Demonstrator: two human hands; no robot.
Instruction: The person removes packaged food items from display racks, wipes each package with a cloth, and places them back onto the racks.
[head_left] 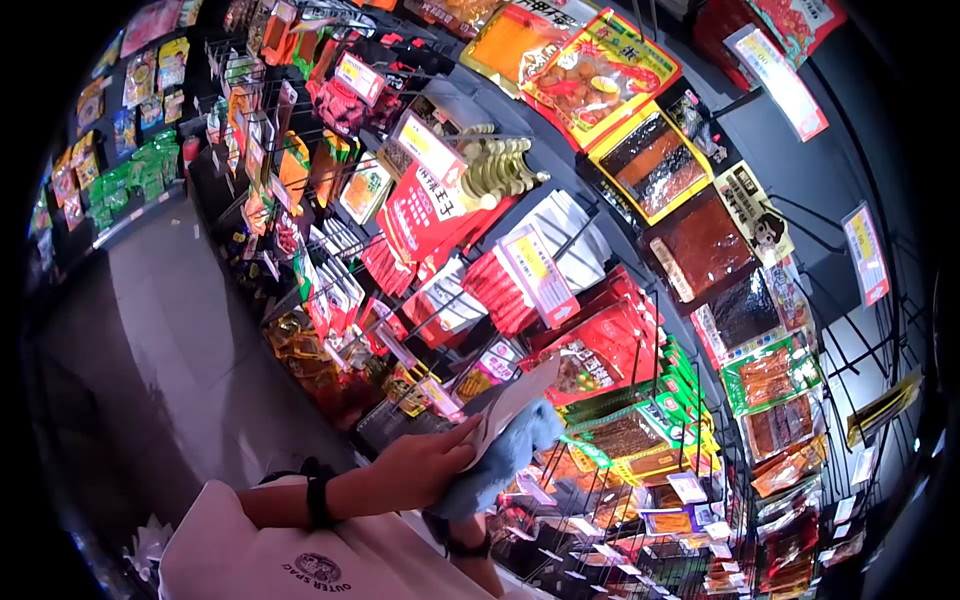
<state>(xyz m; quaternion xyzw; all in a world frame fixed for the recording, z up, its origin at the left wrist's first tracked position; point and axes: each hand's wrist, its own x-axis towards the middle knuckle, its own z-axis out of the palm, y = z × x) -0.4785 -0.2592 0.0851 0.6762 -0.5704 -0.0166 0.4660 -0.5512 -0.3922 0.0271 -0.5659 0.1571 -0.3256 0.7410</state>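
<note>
My left hand, with a black band at its wrist, is closed on the near end of a flat whitish card. Against the underside of that card bunches a fluffy blue cloth. Below it, my right hand shows only in small part above a dark wristband. It is at the lower end of the cloth and seems to grip it, though its fingers are hidden. Just beyond the card hang red snack packets and green-edged packets.
A rack of hooks fills the middle and right with bagged snacks, including a red-yellow bag. Price tags such as this one stick out in front. Grey floor runs along the left, past another shelf of green packets.
</note>
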